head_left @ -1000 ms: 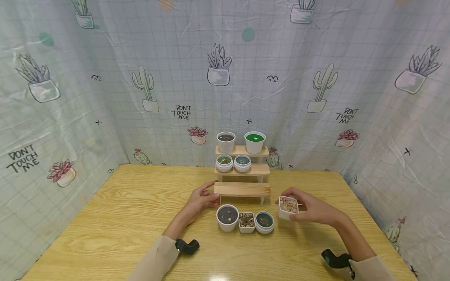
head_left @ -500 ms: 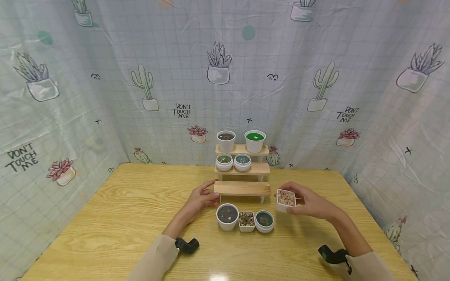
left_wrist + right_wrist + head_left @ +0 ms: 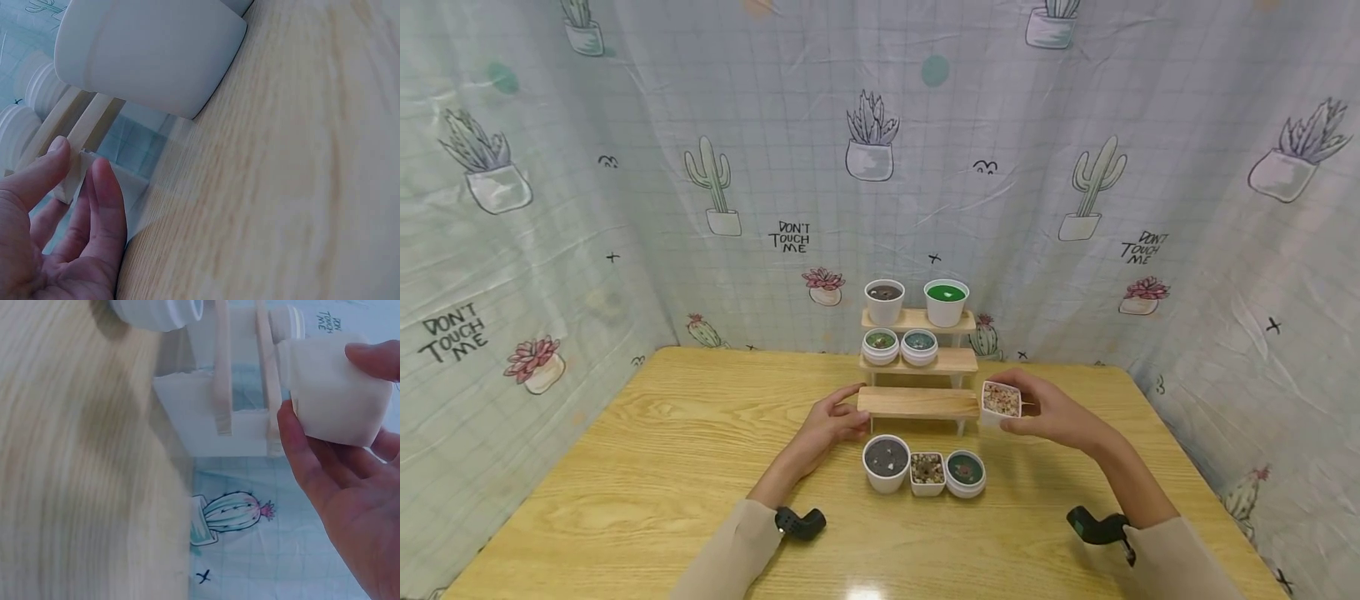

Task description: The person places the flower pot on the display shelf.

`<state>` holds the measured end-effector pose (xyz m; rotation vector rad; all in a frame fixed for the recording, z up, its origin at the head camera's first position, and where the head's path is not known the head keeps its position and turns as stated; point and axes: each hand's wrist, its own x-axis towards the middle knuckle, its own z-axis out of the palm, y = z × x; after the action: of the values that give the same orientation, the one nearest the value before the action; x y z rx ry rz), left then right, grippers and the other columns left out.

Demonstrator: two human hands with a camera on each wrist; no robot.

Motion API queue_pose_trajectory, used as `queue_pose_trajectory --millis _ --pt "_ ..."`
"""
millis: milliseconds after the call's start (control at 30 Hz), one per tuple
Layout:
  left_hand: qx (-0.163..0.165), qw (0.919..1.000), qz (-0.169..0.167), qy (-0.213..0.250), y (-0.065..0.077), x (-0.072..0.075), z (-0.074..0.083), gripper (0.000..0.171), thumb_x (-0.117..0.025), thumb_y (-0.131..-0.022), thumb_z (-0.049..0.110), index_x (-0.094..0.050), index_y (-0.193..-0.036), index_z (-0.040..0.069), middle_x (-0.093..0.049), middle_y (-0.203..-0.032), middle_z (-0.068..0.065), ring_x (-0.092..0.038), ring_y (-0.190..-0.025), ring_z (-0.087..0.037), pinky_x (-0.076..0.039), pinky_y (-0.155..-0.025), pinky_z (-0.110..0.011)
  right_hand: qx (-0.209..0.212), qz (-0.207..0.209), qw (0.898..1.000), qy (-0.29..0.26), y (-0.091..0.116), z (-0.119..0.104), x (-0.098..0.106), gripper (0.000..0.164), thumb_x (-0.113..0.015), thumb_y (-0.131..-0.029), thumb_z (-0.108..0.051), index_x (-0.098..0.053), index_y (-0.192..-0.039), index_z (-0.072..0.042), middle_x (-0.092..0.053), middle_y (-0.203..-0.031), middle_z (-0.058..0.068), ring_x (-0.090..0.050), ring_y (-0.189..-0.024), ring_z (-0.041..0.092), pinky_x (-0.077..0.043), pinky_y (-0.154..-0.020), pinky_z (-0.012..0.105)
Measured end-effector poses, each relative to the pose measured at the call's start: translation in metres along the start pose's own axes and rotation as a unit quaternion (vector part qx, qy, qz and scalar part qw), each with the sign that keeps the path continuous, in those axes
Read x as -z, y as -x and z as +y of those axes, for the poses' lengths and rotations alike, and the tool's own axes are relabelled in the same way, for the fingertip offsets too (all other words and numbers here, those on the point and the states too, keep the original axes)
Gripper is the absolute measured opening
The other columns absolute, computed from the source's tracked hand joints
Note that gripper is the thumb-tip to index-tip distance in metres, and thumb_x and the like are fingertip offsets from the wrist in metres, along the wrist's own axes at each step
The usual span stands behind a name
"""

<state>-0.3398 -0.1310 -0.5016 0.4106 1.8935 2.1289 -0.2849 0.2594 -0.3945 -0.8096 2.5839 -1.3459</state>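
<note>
In the head view my right hand (image 3: 1052, 412) holds a square white pot (image 3: 1002, 402) of pale reddish gravel, off the table beside the right end of the lowest step. The right wrist view has thumb and fingers around the same pot (image 3: 337, 390). My left hand (image 3: 829, 429) pinches the left end of a three-step wooden display stand (image 3: 917, 403); the left wrist view places the thumb and fingers (image 3: 107, 187) at that end. Before the stand are a round pot of dark soil (image 3: 886, 463), a square pebble pot (image 3: 927, 473) and a ribbed green-topped pot (image 3: 965, 473).
On the top step stand a brown-filled pot (image 3: 884, 302) and a green-filled pot (image 3: 946, 302). Two short ribbed pots, one greenish (image 3: 880, 346) and one bluish (image 3: 919, 346), share the left of the middle step. A cactus-print curtain (image 3: 737, 283) borders the wooden table (image 3: 685, 450).
My right hand has carried the square gravel pot leftward and farther from me, up to the lowest step's right end. The left hand stays at the stand.
</note>
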Motion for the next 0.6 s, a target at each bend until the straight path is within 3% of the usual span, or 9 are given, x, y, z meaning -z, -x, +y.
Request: queue_pose_trajectory --millis 133,367,600 --pt "0.002 1.0000 0.001 0.003 0.001 0.000 0.000 0.072 -0.068 -0.098 0.006 -0.032 -0.160 0.005 -0.072 -0.096 -0.003 -0.072 -0.087 -0.014 -0.063 -0.081 -0.027 -0.003 0.015 1.000 0.002 -0.005 -0.002 0.002 0.064 -0.075 -0.093 -0.013 -0.046 -0.147 0.002 -0.059 -0.133 0.022 -0.062 -0.116 0.027 -0.056 -0.094 0.025" --pt "0.004 1.0000 0.000 0.007 0.001 -0.001 0.000 0.070 -0.068 -0.098 0.006 -0.034 -0.160 0.006 -0.072 -0.096 -0.004 -0.072 -0.087 -0.014 -0.063 -0.081 -0.027 -0.014 0.038 0.999 -0.013 -0.015 -0.005 0.004 0.064 -0.075 -0.094 -0.013 -0.045 -0.149 0.000 -0.059 -0.131 0.022 -0.062 -0.111 0.023 -0.057 -0.088 0.025" --pt "0.000 1.0000 -0.006 0.007 0.001 0.000 0.000 0.072 -0.068 -0.098 0.006 -0.031 -0.160 0.004 -0.071 -0.096 -0.002 -0.072 -0.088 -0.014 -0.063 -0.082 -0.027 -0.020 0.055 0.998 -0.014 -0.023 -0.011 0.005 0.065 -0.073 -0.096 -0.015 -0.042 -0.151 -0.002 -0.055 -0.139 0.024 -0.060 -0.119 0.033 -0.055 -0.090 0.024"
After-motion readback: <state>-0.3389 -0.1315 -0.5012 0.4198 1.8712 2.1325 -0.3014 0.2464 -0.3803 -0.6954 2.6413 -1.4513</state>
